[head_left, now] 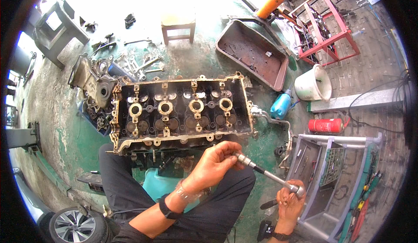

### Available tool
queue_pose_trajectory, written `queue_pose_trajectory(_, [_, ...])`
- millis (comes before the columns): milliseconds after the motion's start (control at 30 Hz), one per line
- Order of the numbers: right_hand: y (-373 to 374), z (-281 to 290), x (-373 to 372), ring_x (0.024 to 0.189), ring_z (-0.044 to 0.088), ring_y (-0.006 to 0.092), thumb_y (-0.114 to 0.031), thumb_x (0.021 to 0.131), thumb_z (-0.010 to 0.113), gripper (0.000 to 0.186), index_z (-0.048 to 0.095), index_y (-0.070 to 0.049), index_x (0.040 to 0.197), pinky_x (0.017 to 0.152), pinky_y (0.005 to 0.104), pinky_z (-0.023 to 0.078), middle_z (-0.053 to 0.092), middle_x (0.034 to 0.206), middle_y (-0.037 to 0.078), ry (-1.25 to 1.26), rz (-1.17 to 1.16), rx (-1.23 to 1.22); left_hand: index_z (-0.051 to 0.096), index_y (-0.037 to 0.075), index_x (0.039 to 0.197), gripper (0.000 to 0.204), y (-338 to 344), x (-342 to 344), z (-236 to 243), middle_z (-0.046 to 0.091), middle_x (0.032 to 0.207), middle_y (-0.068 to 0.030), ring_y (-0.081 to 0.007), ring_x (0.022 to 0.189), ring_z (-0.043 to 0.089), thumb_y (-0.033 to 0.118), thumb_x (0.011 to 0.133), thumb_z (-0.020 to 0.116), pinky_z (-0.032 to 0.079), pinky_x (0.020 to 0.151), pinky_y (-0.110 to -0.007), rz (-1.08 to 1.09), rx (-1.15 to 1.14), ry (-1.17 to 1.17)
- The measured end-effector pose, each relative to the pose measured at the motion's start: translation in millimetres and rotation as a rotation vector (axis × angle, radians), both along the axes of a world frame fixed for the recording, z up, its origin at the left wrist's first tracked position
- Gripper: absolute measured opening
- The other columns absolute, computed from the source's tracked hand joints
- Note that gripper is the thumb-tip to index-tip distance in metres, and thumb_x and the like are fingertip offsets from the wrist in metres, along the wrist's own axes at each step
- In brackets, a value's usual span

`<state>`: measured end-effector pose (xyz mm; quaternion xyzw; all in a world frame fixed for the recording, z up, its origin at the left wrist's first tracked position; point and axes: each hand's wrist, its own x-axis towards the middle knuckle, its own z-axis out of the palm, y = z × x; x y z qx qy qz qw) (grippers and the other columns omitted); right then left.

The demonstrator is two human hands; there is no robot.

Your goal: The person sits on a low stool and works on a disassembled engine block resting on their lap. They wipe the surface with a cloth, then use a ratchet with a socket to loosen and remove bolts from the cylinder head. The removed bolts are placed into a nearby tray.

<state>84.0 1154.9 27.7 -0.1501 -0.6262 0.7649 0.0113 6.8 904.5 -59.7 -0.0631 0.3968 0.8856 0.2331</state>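
While the left hand [215, 162] pinches the ratchet extension [257, 167], the right hand [289, 200] clenches its handle [272, 203].

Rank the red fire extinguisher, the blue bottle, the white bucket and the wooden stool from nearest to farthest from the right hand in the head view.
From the right hand:
1. Red fire extinguisher, lying just above it.
2. Blue bottle, higher, beside the cylinder head.
3. White bucket, above the extinguisher.
4. Wooden stool, far up-left.

Cylinder head [180, 112] blocks ahead; tool cart [339, 173] hems the right; bare floor [261, 134] between stays open.
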Motion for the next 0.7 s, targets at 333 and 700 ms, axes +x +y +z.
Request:
queue_pose_trajectory(333, [7.1,-10.1,-38.8,0.056,0.049,0.0078,-0.021,0.080,0.083,0.046,0.058,0.001,0.112,0.046,0.0224,0.035,0.064,0.085,0.006,0.022,-0.002,0.139,0.015,0.002,0.155,0.075,83.7,-4.1,-10.1,0.049,0.133,-0.0161,-0.0248,0.113,0.059,-0.009,0.093,0.057,0.050,0.100,-0.038,0.390,0.216,-0.116])
queue_pose_trajectory(700, [8.6,-8.1,-71.6,0.079,0.056,0.0067,-0.022,0.076,0.087,0.042,0.066,-0.003,0.107,0.065,0.0193,0.044,0.067,0.103,0.004,-0.041,0.103,0.465,-0.006,0.000,0.155,0.087,95.4,-36.0,-14.1,0.057,0.115,-0.0136,-0.0184,0.098,0.062,0.005,0.098,0.059,0.055,0.086,-0.031,0.299,0.107,-0.235])
